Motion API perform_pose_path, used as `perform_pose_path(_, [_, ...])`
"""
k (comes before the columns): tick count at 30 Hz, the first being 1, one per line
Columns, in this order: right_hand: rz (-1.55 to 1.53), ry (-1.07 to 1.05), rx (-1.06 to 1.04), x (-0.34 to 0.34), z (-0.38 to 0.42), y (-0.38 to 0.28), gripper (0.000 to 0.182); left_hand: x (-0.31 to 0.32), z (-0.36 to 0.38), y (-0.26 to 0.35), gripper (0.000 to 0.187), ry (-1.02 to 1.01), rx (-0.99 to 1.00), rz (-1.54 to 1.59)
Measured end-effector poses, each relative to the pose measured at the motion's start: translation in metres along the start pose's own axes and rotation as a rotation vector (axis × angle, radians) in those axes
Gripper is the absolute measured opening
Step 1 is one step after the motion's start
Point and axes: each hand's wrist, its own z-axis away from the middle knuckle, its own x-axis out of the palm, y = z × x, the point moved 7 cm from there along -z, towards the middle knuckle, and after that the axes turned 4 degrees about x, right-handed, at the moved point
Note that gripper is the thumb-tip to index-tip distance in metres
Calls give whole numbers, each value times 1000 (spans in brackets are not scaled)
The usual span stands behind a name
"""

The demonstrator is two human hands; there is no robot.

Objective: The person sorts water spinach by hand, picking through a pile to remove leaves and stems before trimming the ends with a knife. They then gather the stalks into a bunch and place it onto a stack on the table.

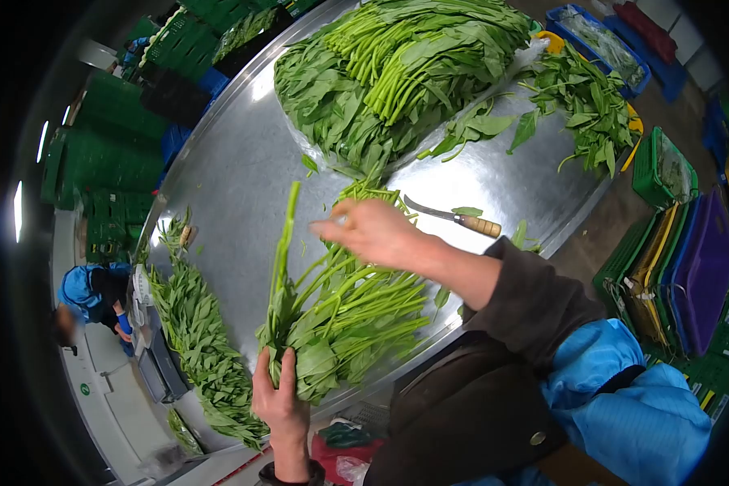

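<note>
My left hand (282,403) grips the leafy end of a small bunch of water spinach (280,275), its thick pale stems pointing up and away from me. Beside it a looser pile of water spinach (356,312) lies on the metal table (227,174), stems toward the far right. Over that pile's stem ends is my right hand (371,231), slightly blurred, its fingers apart and reaching toward the held bunch with nothing seen in them. A curved knife (454,216) with a wooden handle rests on the table just beyond my right wrist.
A large heap of water spinach (413,65) fills the far side of the table, with loose leafy stems (583,113) at the right edge. More greens (206,348) line the left edge. Stacked crates (664,275) stand on the right; a co-worker in blue (97,292) is at the left.
</note>
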Motion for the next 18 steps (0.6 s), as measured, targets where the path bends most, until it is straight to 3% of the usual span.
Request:
perform_pose_path(1, [-210,-152,58,7,5,-17,48,0,-1,0,66,-4,7,-1])
perform_pose_path(5, [-547,-214,4,16,-10,-11,42,-1,1,0,64,2,55,-18])
perform_pose_path(7, [-386,-643,-69,13,-2,-3,40,-6,5,-1,61,21,56,28])
perform_pose_path(9, [-349,-504,9,-11,-9,23,41,-8,7,-5,59,18,46,37])
perform_pose_path(11, [290,17,-200,-52,-38,56,59,-6,12,-9,57,16,29,47])
perform_pose_path(12, [292,9,-200,-50,-35,61,59,-5,15,-12,58,8,14,51])
perform_pose_path(14, [622,-111,-87,-33,-25,79,72,-1,18,-14,59,18,-2,53])
perform_pose_path(15, [505,-346,55,-11,-12,81,76,-1,19,-16,60,23,-14,54])
perform_pose_path(16, [405,-449,-16,11,-2,78,81,1,19,-15,60,17,-1,55])
perform_pose_path(17, [163,-667,-10,39,1,78,76,2,18,-16,60,35,-13,72])
perform_pose_path(18, [-131,-667,-64,57,2,76,59,3,16,-16,61,52,-30,91])
